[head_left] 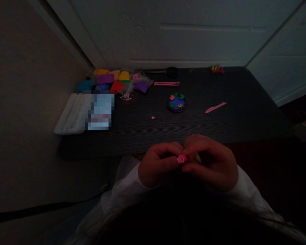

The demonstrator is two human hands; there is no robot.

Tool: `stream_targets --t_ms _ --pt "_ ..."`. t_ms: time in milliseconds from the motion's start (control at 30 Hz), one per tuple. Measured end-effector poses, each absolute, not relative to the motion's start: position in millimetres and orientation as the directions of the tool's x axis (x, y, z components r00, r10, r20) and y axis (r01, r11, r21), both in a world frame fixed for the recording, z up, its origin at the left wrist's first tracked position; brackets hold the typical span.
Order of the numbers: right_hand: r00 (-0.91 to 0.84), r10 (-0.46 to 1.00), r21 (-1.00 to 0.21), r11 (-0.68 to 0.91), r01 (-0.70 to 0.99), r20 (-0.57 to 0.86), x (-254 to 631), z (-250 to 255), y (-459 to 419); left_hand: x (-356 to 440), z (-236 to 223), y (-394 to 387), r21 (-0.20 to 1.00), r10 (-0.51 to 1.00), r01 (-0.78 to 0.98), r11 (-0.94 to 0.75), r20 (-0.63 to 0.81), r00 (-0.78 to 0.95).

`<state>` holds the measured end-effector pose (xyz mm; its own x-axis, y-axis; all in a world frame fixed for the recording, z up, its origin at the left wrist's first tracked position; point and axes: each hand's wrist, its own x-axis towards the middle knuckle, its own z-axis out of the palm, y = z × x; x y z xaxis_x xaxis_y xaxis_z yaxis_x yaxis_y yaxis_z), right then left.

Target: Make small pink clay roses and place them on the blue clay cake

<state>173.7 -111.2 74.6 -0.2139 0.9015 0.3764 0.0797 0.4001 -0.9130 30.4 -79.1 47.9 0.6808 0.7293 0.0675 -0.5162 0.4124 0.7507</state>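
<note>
Between the fingertips of both hands, just in front of the table's near edge, is a small pink clay flower with layered petals. My left hand pinches it from the left, and my right hand is closed on its right side. Beyond the hands sits a round clay pond model, blue in the middle with a dark rim, green leaves, a pink flower and small orange-yellow pieces. A small pink clay bit lies on the table to its left.
Colourful clay packets are heaped at the back left, behind a white box. Pink modelling tools and black-handled scissors lie at the back of the dark table. A pink plastic knife rests on the right.
</note>
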Motion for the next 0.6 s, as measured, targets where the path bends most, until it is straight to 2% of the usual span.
stream_targets --t_ms 133,600 --pt "-0.212 0.908 -0.916 0.387 0.102 0.361 173.7 73.9 -110.9 32.0 46.4 -78.8 0.732 0.735 -0.533 0.425 0.065 0.675" --pt "-0.157 0.919 -0.914 0.382 0.138 0.361 172.0 70.8 -111.3 32.3 43.7 -80.9 0.773 0.795 -0.523 0.360 0.039 0.605"
